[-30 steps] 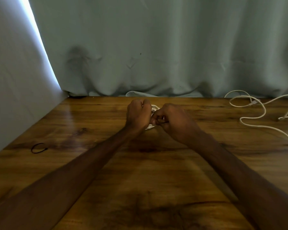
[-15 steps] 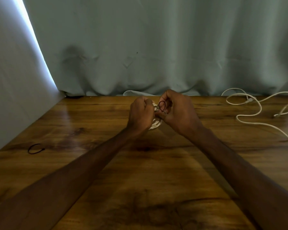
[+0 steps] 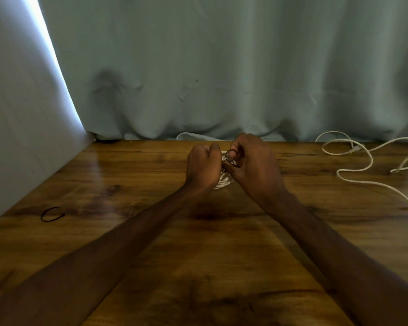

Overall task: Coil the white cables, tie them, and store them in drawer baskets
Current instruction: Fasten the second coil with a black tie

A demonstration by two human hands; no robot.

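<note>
Left hand (image 3: 204,167): grip curled into a tight fist round the coiled white cable (image 3: 223,182); only a few white loops show below and beside the fingers.
Right hand (image 3: 254,168): grip pinching a small black band (image 3: 231,155) between thumb and fingertips; other fingers curled in; the band stands as an open loop just beside the left knuckles.
Coiled white cable: held between both hands, low over the counter (image 3: 151,231) near its far middle (whether it touches the wood cannot be told).
Loose white cable (image 3: 353,170): uncoiled, lying in wandering curves on the counter's far right; well apart from the hands; runs off the right edge.
Second black band (image 3: 51,214): lying flat on the counter at left; well apart from the hands.
Curtain (image 3: 222,78): pale green; hangs down to the counter's far edge.
</note>
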